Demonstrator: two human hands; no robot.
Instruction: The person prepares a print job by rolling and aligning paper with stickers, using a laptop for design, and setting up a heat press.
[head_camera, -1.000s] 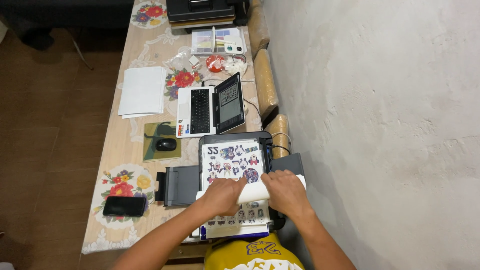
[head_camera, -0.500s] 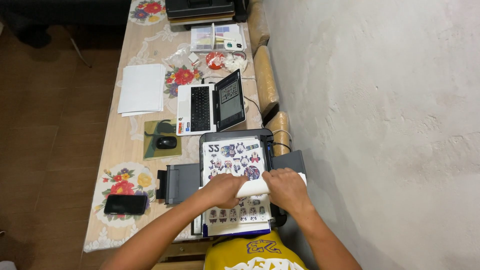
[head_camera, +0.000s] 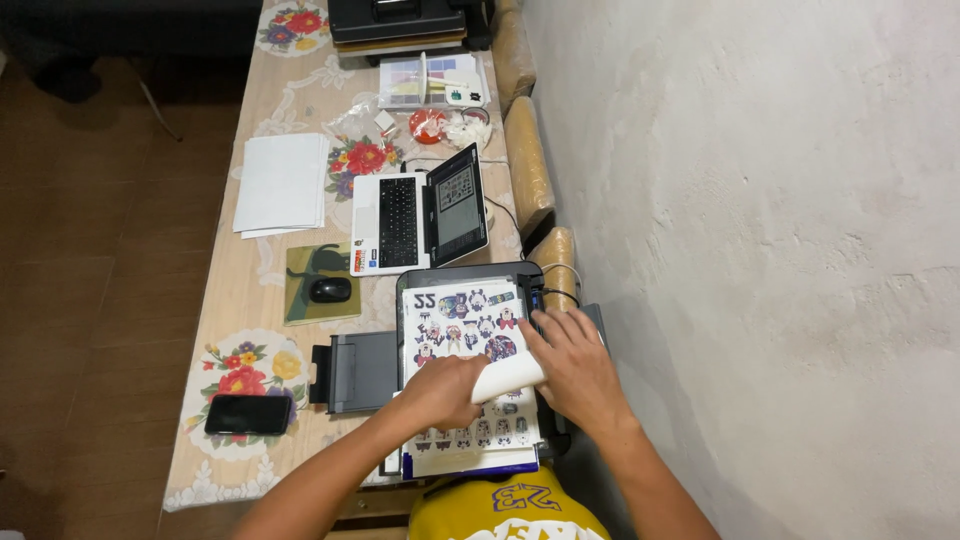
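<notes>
Head view, looking down. Printer (head_camera: 370, 372) sits at the near end of the table (head_camera: 230, 300), its tray sticking out to the left. On its flat top lies a printed sheet (head_camera: 462, 325) covered in small coloured figures, with more paper stacked under it at the near edge.

Left hand (head_camera: 440, 392): fingers curled, pinching the near part of a white sheet that is lifted and rolled back into a curl (head_camera: 510, 376). Grip narrow, closed on the paper.

Right hand (head_camera: 568, 362): palm down, fingers spread flat, pressing at the right edge of the sheet and just beside the curl. Holds nothing; open and flat.

Handling, judged: the sheet is light and limp, bends freely, and would crease or tear if pulled hard. Best taken at an edge or corner with a light pinch, with the other hand flat to steady it.

Both forearms come in from the bottom of the frame, elbows low, wrists roughly level.

Elsewhere on the table: laptop (head_camera: 420, 212) open, mouse (head_camera: 330, 290) on its pad, phone (head_camera: 248, 413), white paper stack (head_camera: 282, 182).
</notes>
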